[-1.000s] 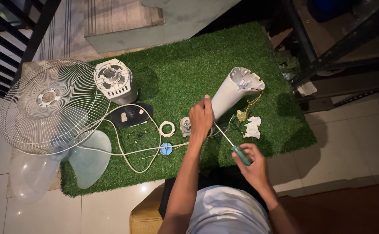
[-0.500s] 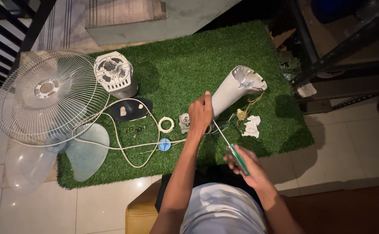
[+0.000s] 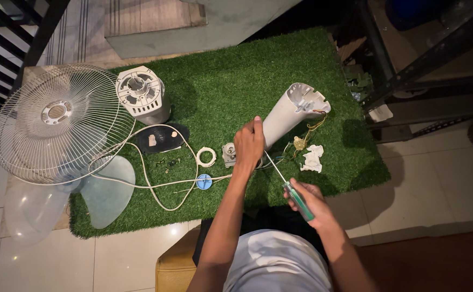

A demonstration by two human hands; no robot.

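My left hand (image 3: 249, 145) grips the narrow lower end of a white tapered fan stand column (image 3: 293, 112) that lies tilted on a green artificial grass mat (image 3: 231, 81). My right hand (image 3: 307, 199) holds a green-handled screwdriver (image 3: 289, 188), whose shaft points up-left toward the column's base by my left hand. A small grey part (image 3: 229, 154) sits just left of my left hand. Loose wires (image 3: 306, 132) hang from the column's wide end.
On the mat lie a white motor housing (image 3: 141, 93), a black plate (image 3: 162, 139), a white ring (image 3: 206, 157), a blue cap (image 3: 204, 181), a white cord (image 3: 150, 181), small screws and a crumpled tissue (image 3: 312, 158). A wire fan guard (image 3: 58, 121) and clear blade (image 3: 101, 189) lie left. Dark metal frame at right.
The view has shifted slightly. My right hand with the screwdriver has edged a little to the right; my left hand stays on the column's end.
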